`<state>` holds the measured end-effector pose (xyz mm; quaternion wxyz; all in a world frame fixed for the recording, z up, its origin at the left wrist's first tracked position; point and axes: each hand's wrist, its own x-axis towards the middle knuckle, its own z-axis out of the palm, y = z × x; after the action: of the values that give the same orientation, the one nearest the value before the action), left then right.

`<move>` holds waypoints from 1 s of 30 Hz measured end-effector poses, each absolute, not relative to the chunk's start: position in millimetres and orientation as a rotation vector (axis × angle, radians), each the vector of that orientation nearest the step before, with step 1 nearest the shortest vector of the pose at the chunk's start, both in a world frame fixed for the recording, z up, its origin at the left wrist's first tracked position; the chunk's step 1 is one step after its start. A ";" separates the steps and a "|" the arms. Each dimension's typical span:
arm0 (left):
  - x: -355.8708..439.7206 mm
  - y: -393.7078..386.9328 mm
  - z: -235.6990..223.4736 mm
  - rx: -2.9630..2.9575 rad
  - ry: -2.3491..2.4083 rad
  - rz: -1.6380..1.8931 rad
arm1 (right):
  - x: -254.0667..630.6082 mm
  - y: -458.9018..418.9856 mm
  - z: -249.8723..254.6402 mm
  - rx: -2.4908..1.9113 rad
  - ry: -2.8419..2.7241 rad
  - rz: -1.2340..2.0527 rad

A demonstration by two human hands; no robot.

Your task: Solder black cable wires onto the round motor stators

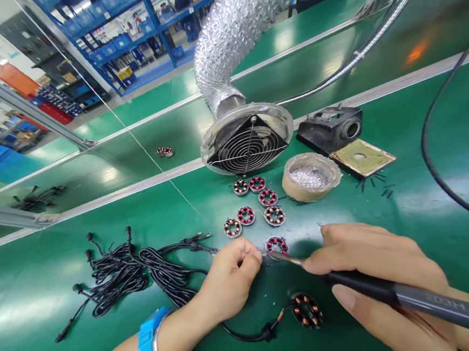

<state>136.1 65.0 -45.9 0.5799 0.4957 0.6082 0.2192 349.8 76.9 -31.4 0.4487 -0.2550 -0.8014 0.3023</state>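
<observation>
My right hand (372, 273) grips a dark soldering iron (410, 297), its metal tip touching a small round coil stator (276, 244) on the green mat. My left hand (230, 281) is closed in a pinch just left of that stator, holding a thin wire end from the black cable. Below, another stator (306, 310) lies with a black cable attached. Several more stators (257, 203) lie in a loose cluster farther back.
A fume extractor fan (247, 142) on a silver flexible duct stands behind the stators. A round solder-dross pot (311, 176), an iron stand with sponge (347, 139) sit right. A bundle of black cables (132, 270) lies left. A black cord (442, 181) curves at right.
</observation>
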 end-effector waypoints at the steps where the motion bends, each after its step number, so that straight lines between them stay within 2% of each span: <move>1: 136.0 65.2 -45.8 1.158 1.422 0.516 | 350.2 76.5 -30.9 -0.627 -1.984 0.744; 8: 136.5 64.3 -48.8 1.140 1.408 0.526 | 351.1 76.8 -32.8 -0.582 -2.038 0.646; 14: 133.3 63.3 -49.2 1.136 1.366 0.548 | 344.8 82.2 -41.8 -0.629 -1.988 0.410; 30: 122.9 60.3 -51.7 1.431 1.353 0.503 | 310.2 89.8 -65.9 -0.736 -2.045 0.788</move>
<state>122.9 60.3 -51.7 0.5265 0.5985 0.5660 0.2103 310.2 89.8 -65.9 0.4030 -0.2915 -0.8095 0.3119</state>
